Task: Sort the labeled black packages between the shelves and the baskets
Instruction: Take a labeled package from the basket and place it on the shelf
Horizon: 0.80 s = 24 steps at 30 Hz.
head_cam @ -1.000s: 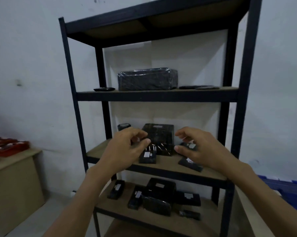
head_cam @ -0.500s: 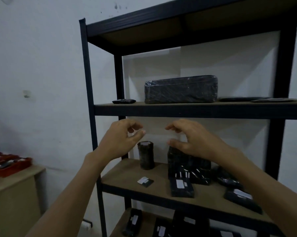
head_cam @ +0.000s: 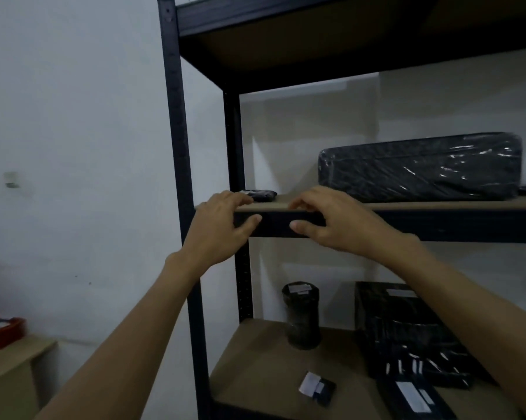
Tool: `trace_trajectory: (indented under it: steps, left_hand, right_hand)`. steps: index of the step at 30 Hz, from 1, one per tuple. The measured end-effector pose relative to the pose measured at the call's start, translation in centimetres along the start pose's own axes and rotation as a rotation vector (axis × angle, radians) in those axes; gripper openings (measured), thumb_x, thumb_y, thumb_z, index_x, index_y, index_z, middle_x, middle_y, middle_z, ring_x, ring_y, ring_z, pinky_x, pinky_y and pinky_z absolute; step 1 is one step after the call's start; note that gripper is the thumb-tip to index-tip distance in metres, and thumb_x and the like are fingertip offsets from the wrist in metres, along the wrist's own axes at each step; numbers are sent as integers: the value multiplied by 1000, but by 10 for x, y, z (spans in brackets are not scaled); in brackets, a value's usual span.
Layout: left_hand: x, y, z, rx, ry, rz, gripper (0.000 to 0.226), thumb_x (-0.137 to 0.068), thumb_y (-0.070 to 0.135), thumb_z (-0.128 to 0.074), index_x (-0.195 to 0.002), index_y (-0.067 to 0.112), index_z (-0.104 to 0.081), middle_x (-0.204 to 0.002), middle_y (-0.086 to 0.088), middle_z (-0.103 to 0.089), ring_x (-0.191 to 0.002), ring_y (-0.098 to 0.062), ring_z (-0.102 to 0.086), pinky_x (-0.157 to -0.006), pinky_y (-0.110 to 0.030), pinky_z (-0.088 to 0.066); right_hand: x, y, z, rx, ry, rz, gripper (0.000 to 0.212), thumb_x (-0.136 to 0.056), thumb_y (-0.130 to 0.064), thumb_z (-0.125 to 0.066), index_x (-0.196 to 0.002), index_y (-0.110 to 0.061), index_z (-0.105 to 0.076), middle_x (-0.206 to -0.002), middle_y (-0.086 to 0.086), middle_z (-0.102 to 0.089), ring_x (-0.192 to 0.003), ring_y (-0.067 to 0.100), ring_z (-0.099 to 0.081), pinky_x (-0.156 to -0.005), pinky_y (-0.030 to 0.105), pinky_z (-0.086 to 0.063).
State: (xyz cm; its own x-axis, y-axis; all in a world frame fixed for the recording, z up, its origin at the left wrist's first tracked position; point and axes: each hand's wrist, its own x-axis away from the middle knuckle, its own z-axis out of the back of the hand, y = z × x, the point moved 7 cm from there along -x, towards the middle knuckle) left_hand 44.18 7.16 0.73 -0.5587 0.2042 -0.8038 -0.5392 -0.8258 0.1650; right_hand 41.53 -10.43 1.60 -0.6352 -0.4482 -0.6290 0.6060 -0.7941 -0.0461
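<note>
Left hand and right hand at the front edge of the shelf, fingers loosely curved, holding nothing. Left fingertips just beside the small black package, contact unclear. Right hand near the big wrapped package, not touching.

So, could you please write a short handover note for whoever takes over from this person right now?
Left hand: open, empty, at the front edge of the upper shelf, fingers near the small flat package; contact unclear.
Right hand: open, empty, at the same edge.
Large wrapped package lies on that shelf; cylinder package, box package and small labelled packet on the lower shelf; red basket far left.
Done: cannot tell. Left: pick and sort, probably the small flat package first.
</note>
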Motion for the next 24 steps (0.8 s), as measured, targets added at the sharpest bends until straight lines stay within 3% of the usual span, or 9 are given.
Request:
trace_trajectory:
  steps: [4,9,18,21,24]
  left_hand:
    - [-22,-41,-22,-67,-49,-19,56,-85,60,-53,-124,19,-58,-114,0,-63,-102,-16,-54,-91,-39,-45]
    - [-34,-67,-44,-57,-61,-103,70,-80,75,-38,-120,22,-61,-113,3,-64,-99,-11,-53,-92,-37,-44]
    - [-25,-75,-55,-92,223,-217,55,-90,67,-32,-106,22,-60,-96,6,-56,-91,-11,-46,-84,-27,-26]
    - [-25,-75,-54,-87,271,-228,53,-90,65,-35,-103,20,-61,-95,4,-57,-90,-12,-46,-84,-26,-24]
    - [-24,-74,-55,-72,295,-225,55,-90,64,-36,-101,17,-62,-96,1,-59,-90,-15,-49,-84,-26,-25]
  right_hand:
    - [-58,9,-14,3,0,5,31,-89,-40,-57,-117,-26,-55,-114,-5,-56,-103,13,-54,-90,40,-48]
    - [-115,27,-40,46,-50,-40,38,-88,-42,-60,-121,-26,-53,-121,0,-57,-104,13,-53,-89,33,-47]
    - [-181,62,-111,174,-400,-248,56,-91,-47,-50,-142,-26,-36,-147,3,-40,-129,24,-42,-106,40,-35]
    - [-181,63,-115,213,-447,-258,49,-93,-52,-44,-131,-24,-52,-135,2,-53,-118,22,-51,-101,40,-40]
    - [-176,65,-93,101,-319,-293,50,-92,-58,-40,-100,-17,-69,-98,2,-66,-93,20,-58,-84,33,-45]
